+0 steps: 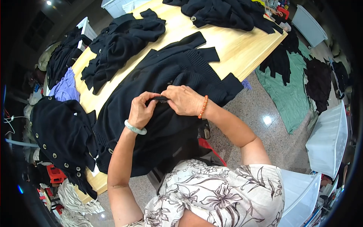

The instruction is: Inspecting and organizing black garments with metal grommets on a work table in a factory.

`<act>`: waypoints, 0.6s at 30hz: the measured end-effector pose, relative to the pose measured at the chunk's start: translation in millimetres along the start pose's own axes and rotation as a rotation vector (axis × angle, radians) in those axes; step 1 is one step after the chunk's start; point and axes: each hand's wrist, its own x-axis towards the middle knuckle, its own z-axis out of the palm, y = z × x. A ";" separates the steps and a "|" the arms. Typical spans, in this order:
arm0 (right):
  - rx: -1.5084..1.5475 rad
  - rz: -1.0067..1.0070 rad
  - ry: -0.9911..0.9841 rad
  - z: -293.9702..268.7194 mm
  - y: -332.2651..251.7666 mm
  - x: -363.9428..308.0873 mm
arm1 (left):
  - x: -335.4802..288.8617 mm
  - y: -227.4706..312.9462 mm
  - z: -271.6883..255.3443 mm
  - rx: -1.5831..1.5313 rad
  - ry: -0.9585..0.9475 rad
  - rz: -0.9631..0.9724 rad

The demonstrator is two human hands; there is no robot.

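Note:
A black knit garment [124, 100] with ribbed bands lies spread over the table's near edge in front of me. My left hand [141, 109], with a pale bangle at the wrist, is closed in a pinch on a narrow fold of it. Close beside it, my right hand [184, 100], wearing an orange bead bracelet, is closed on the same fold. A dark, narrow shape sticks up behind the right hand's knuckles; I cannot tell whether it is cloth or a small tool. My fingers hide part of the fold.
On the wooden table [236, 45] lie more black knits: a heap [124, 41] at far left, another [227, 15] at the back, and a buttoned cardigan [64, 132] at left. Right of the table, green cloth [283, 90] covers some floor, near a white bin [327, 140].

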 end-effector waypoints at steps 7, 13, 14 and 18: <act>0.093 -0.077 0.162 0.1 4.0 -8.8 | 3.5 2.6 -1.6 -0.023 -0.043 -0.010; -0.029 0.065 0.191 -10.6 6.4 -21.4 | 6.8 8.8 -0.3 0.073 -0.010 -0.046; -0.032 0.070 0.195 -14.9 6.9 -22.8 | 8.8 9.6 1.8 0.071 -0.016 -0.042; -0.203 0.169 0.164 -31.2 17.1 -28.1 | 15.7 27.3 5.5 0.428 0.137 -0.007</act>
